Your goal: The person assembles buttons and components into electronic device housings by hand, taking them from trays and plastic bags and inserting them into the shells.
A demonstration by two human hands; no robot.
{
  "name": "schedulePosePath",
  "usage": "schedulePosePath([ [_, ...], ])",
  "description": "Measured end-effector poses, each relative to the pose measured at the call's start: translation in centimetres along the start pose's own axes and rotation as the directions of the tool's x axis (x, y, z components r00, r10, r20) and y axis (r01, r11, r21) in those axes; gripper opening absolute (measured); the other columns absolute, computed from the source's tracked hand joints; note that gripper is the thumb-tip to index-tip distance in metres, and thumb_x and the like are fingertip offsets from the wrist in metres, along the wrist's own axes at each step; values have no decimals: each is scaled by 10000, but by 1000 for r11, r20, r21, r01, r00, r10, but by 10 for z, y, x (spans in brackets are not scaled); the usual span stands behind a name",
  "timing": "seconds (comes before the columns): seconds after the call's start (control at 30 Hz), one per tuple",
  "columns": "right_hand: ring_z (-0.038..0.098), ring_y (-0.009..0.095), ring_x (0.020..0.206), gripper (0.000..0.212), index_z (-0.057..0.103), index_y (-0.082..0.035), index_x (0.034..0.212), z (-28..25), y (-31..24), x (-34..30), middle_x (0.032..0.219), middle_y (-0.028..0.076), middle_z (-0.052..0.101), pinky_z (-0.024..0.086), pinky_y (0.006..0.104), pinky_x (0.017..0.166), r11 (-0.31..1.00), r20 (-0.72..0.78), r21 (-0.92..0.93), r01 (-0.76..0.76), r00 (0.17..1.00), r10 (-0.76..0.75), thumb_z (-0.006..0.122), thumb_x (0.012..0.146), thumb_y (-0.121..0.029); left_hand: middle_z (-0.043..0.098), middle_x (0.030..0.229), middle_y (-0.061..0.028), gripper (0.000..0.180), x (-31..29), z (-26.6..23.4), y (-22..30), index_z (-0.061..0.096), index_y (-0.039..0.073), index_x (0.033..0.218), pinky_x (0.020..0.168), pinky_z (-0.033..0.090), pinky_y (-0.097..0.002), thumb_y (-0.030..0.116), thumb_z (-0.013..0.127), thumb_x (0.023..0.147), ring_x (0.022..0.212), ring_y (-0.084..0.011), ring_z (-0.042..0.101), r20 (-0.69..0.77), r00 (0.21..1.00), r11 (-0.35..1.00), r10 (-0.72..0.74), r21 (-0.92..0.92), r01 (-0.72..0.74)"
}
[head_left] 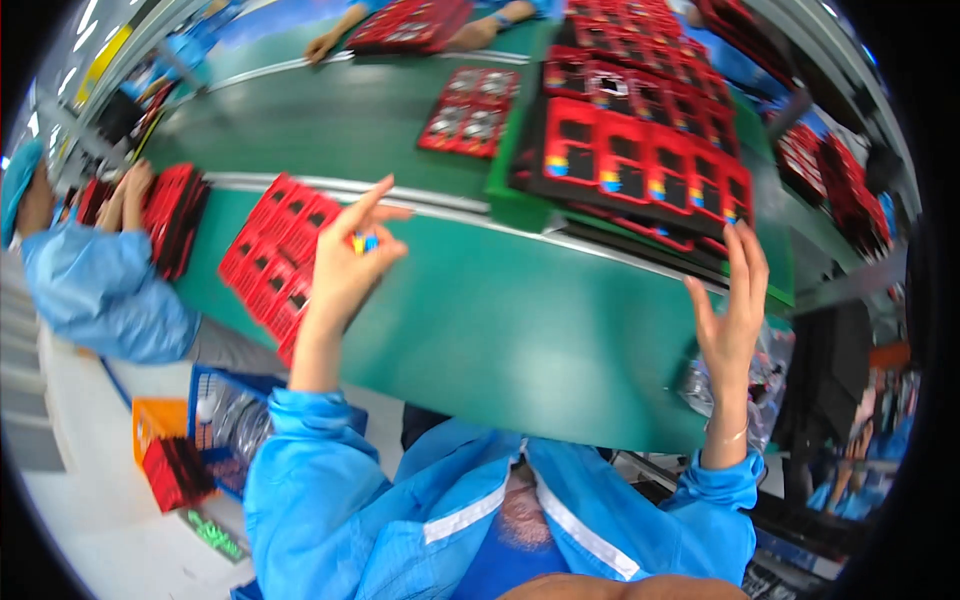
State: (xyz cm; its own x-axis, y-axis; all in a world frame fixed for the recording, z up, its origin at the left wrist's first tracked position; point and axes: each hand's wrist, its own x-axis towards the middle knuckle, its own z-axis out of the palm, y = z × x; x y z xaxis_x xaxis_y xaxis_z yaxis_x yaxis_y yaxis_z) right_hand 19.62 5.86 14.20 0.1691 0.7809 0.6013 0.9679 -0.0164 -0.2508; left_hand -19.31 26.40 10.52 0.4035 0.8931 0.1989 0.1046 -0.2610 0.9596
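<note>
My left hand (343, 262) is raised over the green table, thumb and first fingers spread. A small blue-and-yellow part (366, 243) shows within its curled grasp; its exact kind is too small to make out. Beneath and left of that hand lies a red tray (268, 245) with dark openings, tilted across the table. My right hand (735, 318) reaches up with thumb and fingers apart, its fingertips at the lower right corner of a stacked red tray (622, 150). Dark pieces with blue-and-yellow ends sit in that tray's slots. I see nothing between the right fingers.
A green bin (520, 200) supports the tray stack. Another red tray (470, 112) with round silvery parts lies beyond the metal rail. Clear plastic bags (762, 375) sit beside my right forearm. Co-workers' hands touch trays at left and far side. A blue crate (228, 415) stands lower left.
</note>
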Motion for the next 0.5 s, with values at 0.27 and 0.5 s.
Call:
schedulePosePath([
  [0.27, 486, 292, 1407, 750, 324, 107, 1534, 199, -217, -53, 1519, 247, 463, 431, 381, 1169, -258, 938, 296, -920, 331, -101, 740, 965, -153, 407, 781, 8, 555, -230, -16, -85, 581, -7, 1308, 491, 367, -216, 489, 558, 1059, 624, -94, 416, -501, 670, 518, -549, -832, -197],
  [0.5, 578, 202, 1055, 509, 526, 37, 1265, 278, -332, -24, 1154, 102, 590, 533, 341, 866, -392, 954, 298, -870, 259, 152, 789, 918, -225, 420, 731, 22, 463, -316, -53, -128, 585, 56, 1200, 503, 371, -238, 476, 650, 1015, 610, -90, 406, -551, 428, 338, -716, -810, -479],
])
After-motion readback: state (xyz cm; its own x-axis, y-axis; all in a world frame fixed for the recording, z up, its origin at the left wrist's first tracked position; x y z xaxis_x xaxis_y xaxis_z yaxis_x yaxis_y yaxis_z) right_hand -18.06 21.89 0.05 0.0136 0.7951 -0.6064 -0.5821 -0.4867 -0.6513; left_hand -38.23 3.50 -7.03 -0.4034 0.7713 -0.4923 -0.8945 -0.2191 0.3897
